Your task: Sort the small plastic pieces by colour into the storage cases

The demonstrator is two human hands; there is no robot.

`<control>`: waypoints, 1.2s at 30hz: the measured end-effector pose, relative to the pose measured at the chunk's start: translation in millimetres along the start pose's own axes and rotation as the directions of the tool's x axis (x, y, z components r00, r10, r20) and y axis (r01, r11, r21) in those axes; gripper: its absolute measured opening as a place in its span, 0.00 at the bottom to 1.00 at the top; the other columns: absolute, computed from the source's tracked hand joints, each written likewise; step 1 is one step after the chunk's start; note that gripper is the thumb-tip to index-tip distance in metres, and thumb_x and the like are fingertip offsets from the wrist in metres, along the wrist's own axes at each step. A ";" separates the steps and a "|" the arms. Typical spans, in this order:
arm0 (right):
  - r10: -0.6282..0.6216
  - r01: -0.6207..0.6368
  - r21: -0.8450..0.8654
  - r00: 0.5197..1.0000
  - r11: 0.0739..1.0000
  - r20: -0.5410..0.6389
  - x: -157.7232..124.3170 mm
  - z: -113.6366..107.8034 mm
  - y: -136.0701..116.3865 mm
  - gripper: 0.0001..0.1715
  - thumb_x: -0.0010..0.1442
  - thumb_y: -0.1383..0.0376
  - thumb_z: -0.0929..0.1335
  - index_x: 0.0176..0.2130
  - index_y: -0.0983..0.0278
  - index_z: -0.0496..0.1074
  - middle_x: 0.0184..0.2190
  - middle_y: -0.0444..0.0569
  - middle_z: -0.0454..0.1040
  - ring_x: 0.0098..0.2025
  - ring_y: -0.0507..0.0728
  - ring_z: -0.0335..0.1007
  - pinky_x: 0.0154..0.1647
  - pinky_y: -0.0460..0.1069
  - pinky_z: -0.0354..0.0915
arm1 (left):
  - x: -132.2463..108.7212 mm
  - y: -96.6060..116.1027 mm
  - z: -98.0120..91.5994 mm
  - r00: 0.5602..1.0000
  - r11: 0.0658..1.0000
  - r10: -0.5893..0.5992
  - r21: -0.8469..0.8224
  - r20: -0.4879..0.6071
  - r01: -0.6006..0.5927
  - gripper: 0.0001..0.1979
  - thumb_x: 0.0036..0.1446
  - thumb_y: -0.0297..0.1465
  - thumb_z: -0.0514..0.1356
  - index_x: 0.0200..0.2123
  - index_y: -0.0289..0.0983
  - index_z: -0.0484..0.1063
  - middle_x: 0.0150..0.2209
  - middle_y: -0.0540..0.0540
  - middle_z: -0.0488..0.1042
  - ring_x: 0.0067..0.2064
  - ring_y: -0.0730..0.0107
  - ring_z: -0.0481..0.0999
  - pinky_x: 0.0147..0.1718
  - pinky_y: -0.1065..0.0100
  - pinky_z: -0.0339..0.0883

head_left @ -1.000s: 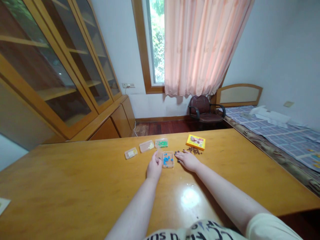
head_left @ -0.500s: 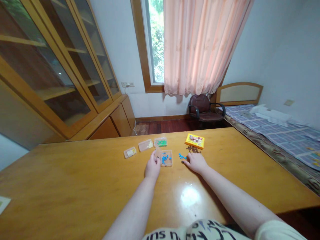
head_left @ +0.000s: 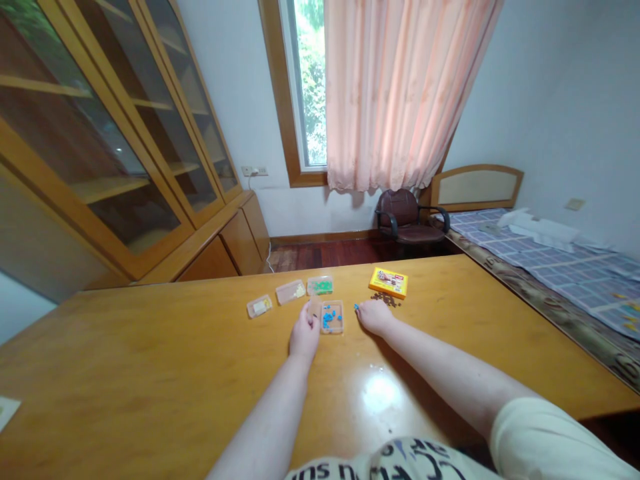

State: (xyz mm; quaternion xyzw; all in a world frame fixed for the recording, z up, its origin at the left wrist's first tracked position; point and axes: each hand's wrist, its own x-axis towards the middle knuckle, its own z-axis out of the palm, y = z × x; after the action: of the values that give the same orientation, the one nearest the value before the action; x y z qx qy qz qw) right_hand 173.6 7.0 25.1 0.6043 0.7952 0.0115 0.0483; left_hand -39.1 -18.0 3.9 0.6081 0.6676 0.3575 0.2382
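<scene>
A small clear plastic box (head_left: 333, 318) with several small blue pieces (head_left: 329, 317) in it stands on the table. Left of it, my left hand (head_left: 303, 333) is closed on what looks like a clear plastic lid (head_left: 315, 307), held at the box's edge. To the right of the box my right hand (head_left: 375, 317) rests on the tabletop, fingers curled. Loose blue pieces (head_left: 357, 307) peek out at its fingertips; the hand hides any others. Just behind it lies a scatter of small brown pieces (head_left: 390, 299).
Behind the hands are a yellow picture box (head_left: 389, 283), a clear box of green pieces (head_left: 320, 285), one with cream pieces (head_left: 291, 292), and one with a white item (head_left: 259, 307). The wooden table (head_left: 165, 373) has its far edge before a brown chair (head_left: 413, 217).
My right hand has moved left over the loose blue pieces, covering most of them. My left hand stays by the box with the lid.
</scene>
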 end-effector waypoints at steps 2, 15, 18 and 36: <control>-0.051 0.051 -0.006 0.999 0.999 0.007 -1.5 -1.1 3.7 0.22 0.64 0.65 0.57 0.33 0.70 0.77 0.32 0.63 0.78 0.35 0.65 0.76 0.34 0.54 0.66 | -0.2 0.5 -0.3 1.000 1.000 -0.009 -0.001 0.008 0.009 0.24 0.58 0.30 0.50 0.59 0.35 0.59 0.27 0.50 0.72 0.31 0.71 0.72 0.32 0.73 0.63; 0.001 0.008 0.072 0.991 0.997 -0.131 -2.1 -16.3 -21.0 0.23 0.67 0.62 0.54 0.38 0.66 0.74 0.36 0.56 0.77 0.38 0.58 0.74 0.39 0.48 0.63 | 0.5 0.0 1.7 1.000 1.000 -0.008 -0.019 0.005 0.008 0.24 0.58 0.30 0.51 0.58 0.35 0.60 0.26 0.50 0.72 0.29 0.71 0.72 0.30 0.73 0.62; -0.063 0.090 0.138 0.981 0.986 -0.186 0.8 -26.6 -36.7 0.23 0.68 0.59 0.53 0.38 0.64 0.72 0.36 0.53 0.76 0.39 0.57 0.73 0.39 0.47 0.61 | 0.7 -0.6 2.6 1.000 0.999 -0.021 -0.027 -0.001 0.020 0.24 0.57 0.29 0.51 0.58 0.36 0.61 0.27 0.50 0.73 0.30 0.71 0.72 0.32 0.73 0.63; -0.015 0.029 0.049 0.967 0.998 -0.255 -31.7 9.0 28.6 0.26 0.59 0.47 0.62 0.37 0.67 0.70 0.39 0.56 0.72 0.44 0.62 0.65 0.48 0.53 0.54 | -0.1 -0.5 1.9 1.000 1.000 0.012 -0.022 0.005 -0.012 0.25 0.58 0.31 0.51 0.58 0.33 0.60 0.24 0.51 0.68 0.29 0.71 0.70 0.30 0.73 0.62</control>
State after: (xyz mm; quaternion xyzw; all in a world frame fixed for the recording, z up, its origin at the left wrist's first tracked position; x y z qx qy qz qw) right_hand 210.3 -16.2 20.4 0.5901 0.8015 0.0677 -0.0696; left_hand -38.0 -17.7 2.3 0.6103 0.6595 0.3646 0.2442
